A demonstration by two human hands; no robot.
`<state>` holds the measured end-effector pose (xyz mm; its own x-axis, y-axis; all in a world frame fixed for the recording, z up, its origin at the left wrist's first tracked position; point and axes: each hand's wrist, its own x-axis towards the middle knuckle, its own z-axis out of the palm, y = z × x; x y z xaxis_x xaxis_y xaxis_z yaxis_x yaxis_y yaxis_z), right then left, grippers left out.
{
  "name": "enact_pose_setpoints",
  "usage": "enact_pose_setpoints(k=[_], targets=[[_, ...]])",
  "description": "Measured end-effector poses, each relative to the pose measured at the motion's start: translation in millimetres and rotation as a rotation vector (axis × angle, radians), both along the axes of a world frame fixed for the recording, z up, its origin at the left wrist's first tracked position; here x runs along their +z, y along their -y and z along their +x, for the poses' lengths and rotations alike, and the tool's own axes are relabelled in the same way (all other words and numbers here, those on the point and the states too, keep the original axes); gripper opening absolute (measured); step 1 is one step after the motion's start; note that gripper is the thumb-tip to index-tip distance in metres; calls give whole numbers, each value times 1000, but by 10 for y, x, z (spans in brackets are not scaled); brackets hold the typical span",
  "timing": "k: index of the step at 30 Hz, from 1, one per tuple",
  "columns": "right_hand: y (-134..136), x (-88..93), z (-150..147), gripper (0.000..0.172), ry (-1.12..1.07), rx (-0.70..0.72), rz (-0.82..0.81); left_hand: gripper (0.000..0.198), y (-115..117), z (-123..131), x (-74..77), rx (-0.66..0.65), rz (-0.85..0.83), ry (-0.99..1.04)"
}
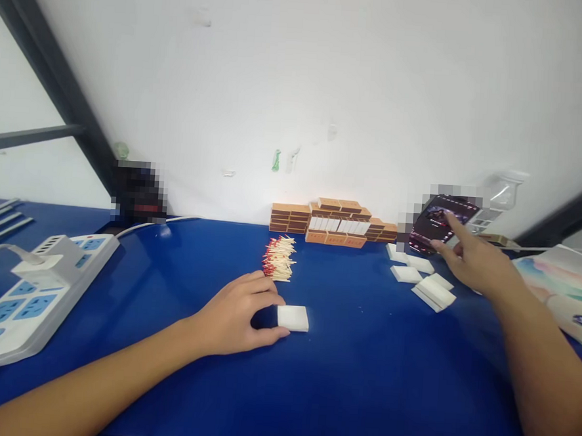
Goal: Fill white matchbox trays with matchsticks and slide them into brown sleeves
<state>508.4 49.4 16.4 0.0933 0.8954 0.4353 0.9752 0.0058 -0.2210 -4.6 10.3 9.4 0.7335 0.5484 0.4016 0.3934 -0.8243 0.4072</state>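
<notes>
My left hand (240, 312) has its thumb and fingers closed around the left end of a small white matchbox tray (293, 318) lying on the blue table (339, 392). Just beyond that hand lies a pile of red-tipped matches (279, 258). My right hand (476, 259) reaches to an upright phone (433, 223) with a lit screen. Its index finger points onto the screen and its thumb is near the lower edge; nothing is held in it. Several more white matchbox trays (434, 292) lie loosely in front of the phone.
Orange-brown matchboxes (336, 239) are stacked along the wall. At left lies a white power strip (44, 301) with a plugged-in charger and cable. On the right are a tissue pack (560, 290) and a clear plastic bottle (502, 195). Dark metal posts (49, 58) frame the table.
</notes>
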Motion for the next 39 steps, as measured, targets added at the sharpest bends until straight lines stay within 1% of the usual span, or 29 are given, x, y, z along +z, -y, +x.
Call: enact_pose_setpoints(k=[3, 5, 9, 10, 12, 15, 17, 18, 20, 22, 23, 25, 27, 29, 31, 34, 39], targets=[[42, 77, -166, 72, 70, -132, 42, 28, 7, 0, -12, -6, 5, -7], [23, 94, -332, 67, 52, -91, 43, 29, 5, -2, -12, -7, 5, -12], [-168, 55, -741, 53, 13, 103, -45, 30, -19, -14, -6, 1, 4, -22], [-229, 48, -838, 49, 14, 123, -50, 30, -27, -16, -5, 4, 3, -23], [-328, 52, -987, 43, 3, 81, -41, 30, -43, -20, -4, 3, 2, -23], [-348, 103, -1041, 30, -45, -46, -14, 30, -60, -23, -6, 4, 5, -28], [-276, 143, -980, 23, -48, -79, -13, 30, -62, -27, -6, 7, 9, -41], [-224, 157, -947, 22, -55, -70, -21, 30, -60, -29, -4, 8, 8, -49], [-115, 169, -944, 25, -98, -20, -52, 29, -49, -35, 4, 5, -3, -63], [-14, 158, -1100, 31, -171, 88, -80, 28, -29, -39, 16, -7, -23, -72], [32, 144, -1250, 32, -188, 148, -89, 28, -17, -39, 23, -16, -33, -72], [115, 107, -1662, 32, -305, 350, -79, 28, 13, -33, 31, -45, -48, -65], [185, 63, -2127, 25, -372, 539, -88, 28, 45, -21, 30, -77, -53, -54], [231, 16, -2515, 16, -321, 675, -105, 28, 76, -9, 19, -102, -42, -50], [240, -34, -2748, 13, -242, 732, -89, 28, 101, -1, 6, -109, -20, -50], [197, -118, -2830, 18, -160, 744, -86, 28, 116, -1, 1, -103, 2, -49], [118, -196, -2773, 10, -197, 758, -98, 27, 106, -12, 14, -94, 15, -41]])
